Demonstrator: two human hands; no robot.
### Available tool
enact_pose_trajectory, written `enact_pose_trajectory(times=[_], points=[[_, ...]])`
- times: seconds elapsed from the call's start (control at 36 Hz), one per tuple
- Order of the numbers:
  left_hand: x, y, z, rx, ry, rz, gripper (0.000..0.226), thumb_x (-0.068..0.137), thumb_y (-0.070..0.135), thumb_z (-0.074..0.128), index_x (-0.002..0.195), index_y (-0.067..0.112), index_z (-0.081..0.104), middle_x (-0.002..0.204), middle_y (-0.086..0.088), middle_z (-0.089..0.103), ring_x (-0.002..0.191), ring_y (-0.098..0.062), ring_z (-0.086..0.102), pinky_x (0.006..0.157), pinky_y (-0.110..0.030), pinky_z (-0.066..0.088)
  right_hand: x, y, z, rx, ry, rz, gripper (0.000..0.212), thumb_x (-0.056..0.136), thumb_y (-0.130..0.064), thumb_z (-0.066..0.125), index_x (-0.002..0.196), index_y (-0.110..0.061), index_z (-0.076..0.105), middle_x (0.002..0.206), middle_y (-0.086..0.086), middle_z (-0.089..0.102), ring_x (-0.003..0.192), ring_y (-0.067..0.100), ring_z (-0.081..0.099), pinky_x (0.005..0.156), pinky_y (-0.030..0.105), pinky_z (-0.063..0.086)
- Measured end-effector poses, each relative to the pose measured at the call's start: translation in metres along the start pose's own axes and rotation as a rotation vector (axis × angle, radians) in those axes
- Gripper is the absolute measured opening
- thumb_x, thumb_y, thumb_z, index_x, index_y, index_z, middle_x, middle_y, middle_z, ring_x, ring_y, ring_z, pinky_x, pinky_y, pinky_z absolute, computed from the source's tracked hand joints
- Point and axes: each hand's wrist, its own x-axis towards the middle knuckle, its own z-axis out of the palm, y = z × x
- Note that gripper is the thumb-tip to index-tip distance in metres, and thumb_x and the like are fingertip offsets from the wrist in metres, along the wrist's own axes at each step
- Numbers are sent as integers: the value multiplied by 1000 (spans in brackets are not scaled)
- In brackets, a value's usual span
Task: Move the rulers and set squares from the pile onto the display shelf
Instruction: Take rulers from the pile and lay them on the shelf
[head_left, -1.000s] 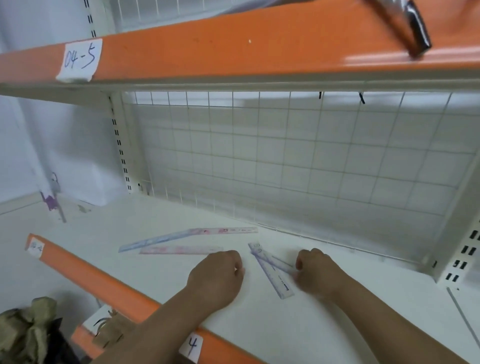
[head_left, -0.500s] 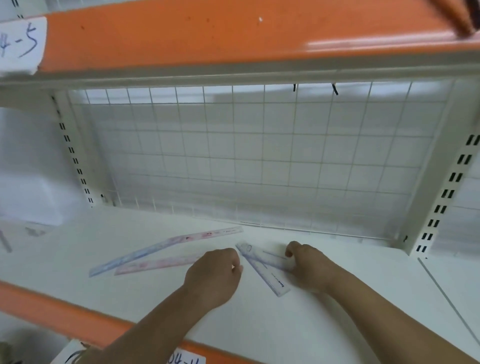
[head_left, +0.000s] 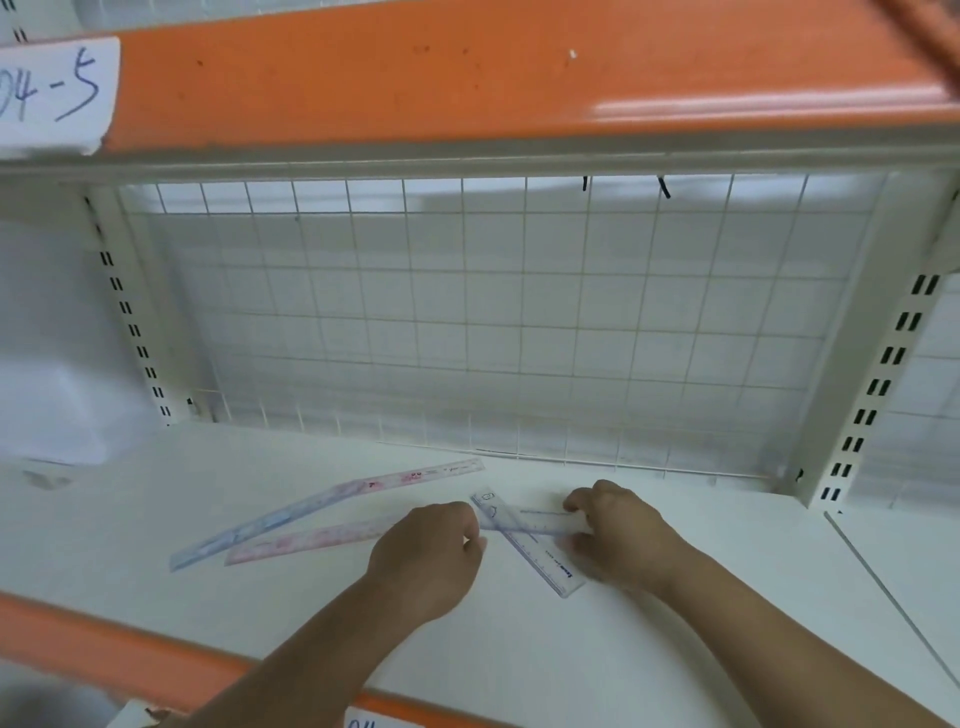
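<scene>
Shelf (head_left: 156, 493) with two short rulers (head_left: 540, 560) crossed between wire back (head_left: 467, 322) and orange front edge (head_left: 104, 644), right hand (head_left: 618, 540) pinching one's end, left hand (head_left: 426, 556) curled at its other end, grip unclear; two long rulers (head_left: 371, 486) lie just left.

Clear glossy plastic rulers (head_left: 524, 540), matt shelf (head_left: 519, 649)

We lose the fingertips of the left hand (head_left: 431, 556) under its knuckles, and it covers one end of the pink ruler (head_left: 311, 540). The right hand (head_left: 618, 535) pinches and hides an end of the crossing ruler (head_left: 535, 522) (print unreadable). The label (head_left: 361, 722) at the front edge of the shelf (head_left: 623, 649) is cut off
</scene>
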Motion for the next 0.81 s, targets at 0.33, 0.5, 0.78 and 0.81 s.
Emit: enact_pose_trajectory(times=[0.33, 0.5, 0.78, 0.81], points=[[-4, 0, -5, 2, -9, 62, 23, 98, 36, 42, 109, 23, 58, 113, 7, 63, 103, -15, 57, 84, -26, 46, -27, -8, -14, -58, 101, -21, 30, 94, -29, 49, 124, -25, 53, 119, -3, 59, 109, 19, 55, 96, 32, 38], [-9, 4, 2, -30, -63, 124, 24, 97, 37, 43, 112, 25, 58, 115, 7, 61, 104, -15, 57, 86, -27, 47, -48, -10, -18, -53, 104, 37, 35, 94, -27, 49, 129, -26, 50, 123, -3, 57, 113, 20, 53, 98, 31, 38], [-21, 21, 14, -29, -157, 244, 21, 97, 37, 42, 107, 26, 57, 113, 5, 61, 99, -18, 58, 81, -28, 47, -90, 4, -16, -51, 166, 157, 43, 93, -29, 53, 135, -30, 45, 126, -3, 56, 112, 19, 56, 93, 27, 43], [-23, 23, 14, -27, -161, 253, 21, 97, 37, 42, 108, 27, 57, 114, 5, 61, 100, -18, 58, 83, -28, 47, -94, 5, -16, -53, 172, 164, 43, 93, -29, 53, 135, -30, 45, 126, -3, 56, 113, 19, 55, 94, 27, 43]])
